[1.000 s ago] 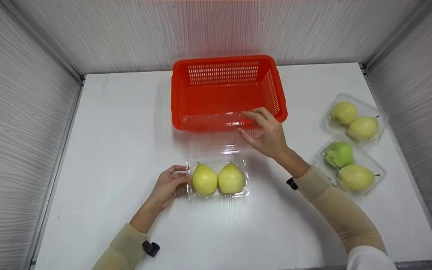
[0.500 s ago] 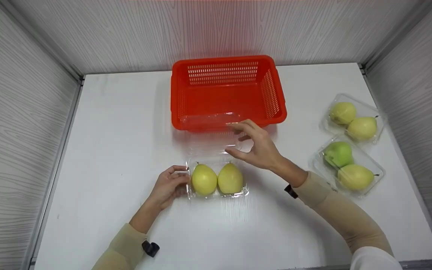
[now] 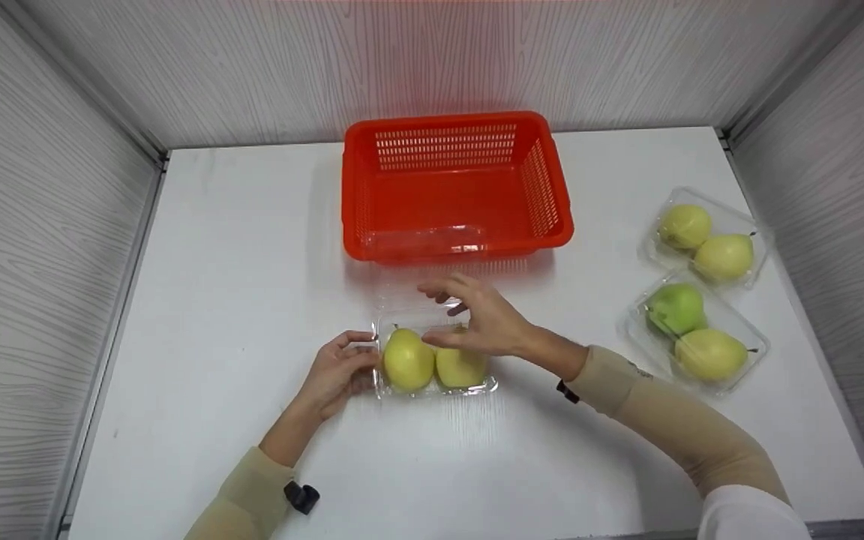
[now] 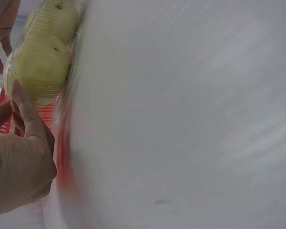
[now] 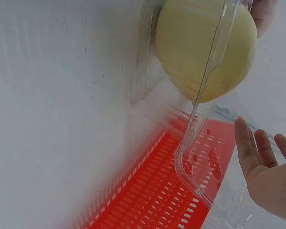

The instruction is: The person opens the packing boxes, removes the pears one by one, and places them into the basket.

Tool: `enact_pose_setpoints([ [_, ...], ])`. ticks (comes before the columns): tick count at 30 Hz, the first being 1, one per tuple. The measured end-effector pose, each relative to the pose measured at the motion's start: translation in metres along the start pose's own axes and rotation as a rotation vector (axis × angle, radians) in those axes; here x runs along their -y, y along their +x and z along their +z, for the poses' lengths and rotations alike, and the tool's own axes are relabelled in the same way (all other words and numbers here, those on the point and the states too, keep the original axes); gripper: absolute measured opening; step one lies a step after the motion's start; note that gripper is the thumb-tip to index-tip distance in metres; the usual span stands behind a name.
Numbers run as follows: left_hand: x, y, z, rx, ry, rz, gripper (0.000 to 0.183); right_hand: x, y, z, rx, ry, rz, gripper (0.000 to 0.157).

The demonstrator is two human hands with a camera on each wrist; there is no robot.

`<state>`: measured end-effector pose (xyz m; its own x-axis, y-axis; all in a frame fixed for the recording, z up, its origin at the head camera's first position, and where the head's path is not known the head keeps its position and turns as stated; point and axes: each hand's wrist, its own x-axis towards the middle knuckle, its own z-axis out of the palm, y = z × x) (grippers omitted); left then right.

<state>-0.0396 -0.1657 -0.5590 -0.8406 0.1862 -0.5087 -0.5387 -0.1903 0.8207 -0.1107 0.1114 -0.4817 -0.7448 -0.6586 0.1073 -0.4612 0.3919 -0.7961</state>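
A clear plastic clamshell box with two yellow pears sits at mid-table. Its raised lid leans back toward the red basket and overlaps the basket's near rim in the head view. My left hand holds the box at its left side; in the left wrist view a fingertip lies against the wall beside a pear. My right hand hovers over the right pear, partly hiding it, fingers spread and holding nothing. The right wrist view shows that hand near the lid's transparent edge.
The red basket stands behind the box with nothing in it. To the right lie two more clear clamshells with pears: yellow ones in the farther, a green pear and a yellow one in the nearer. Grained panels enclose the table.
My right hand has come from the basket's near rim down and left, toward me, to above the right pear. Left hand, box and raised lid stay about where they were.
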Motion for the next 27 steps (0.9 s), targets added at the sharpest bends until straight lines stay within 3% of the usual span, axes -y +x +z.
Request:
enact_pose_setpoints([
  [13, -0.001, -0.001, 0.000, 0.003, -0.013, -0.002, 0.033, -0.003, 0.014, 0.026, 0.180, 0.072, 0.107, 0.062],
  [27, -0.001, 0.000, 0.000, 0.013, -0.026, -0.010, 0.035, -0.008, 0.019, 0.034, 0.237, 0.046, 0.141, 0.055],
])
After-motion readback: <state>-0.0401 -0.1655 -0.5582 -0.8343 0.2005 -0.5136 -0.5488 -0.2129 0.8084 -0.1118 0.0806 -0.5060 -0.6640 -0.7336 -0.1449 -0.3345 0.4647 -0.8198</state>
